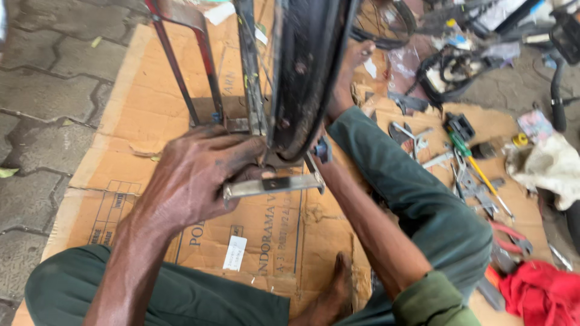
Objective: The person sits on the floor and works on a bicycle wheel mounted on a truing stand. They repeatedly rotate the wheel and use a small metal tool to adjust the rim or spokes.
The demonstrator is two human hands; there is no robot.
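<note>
1. The bicycle wheel [305, 66] stands upright at top centre of the frame, its long axis running up and down, over flattened cardboard [121, 121].
2. The left hand [193, 181], mid-frame, is wrapped shut around the metal bracket [275, 184] just below the wheel.
3. The right hand [323, 151] lies behind the wheel; whether it grips anything cannot be told.
4. Tools [471, 175] lie scattered at right.

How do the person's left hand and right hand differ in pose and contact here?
The left hand is in full view, its fingers curled around the metal bracket below the black tyre. The right hand is hidden behind the tyre; only its forearm shows. Both reach toward the wheel's lower end.
</note>
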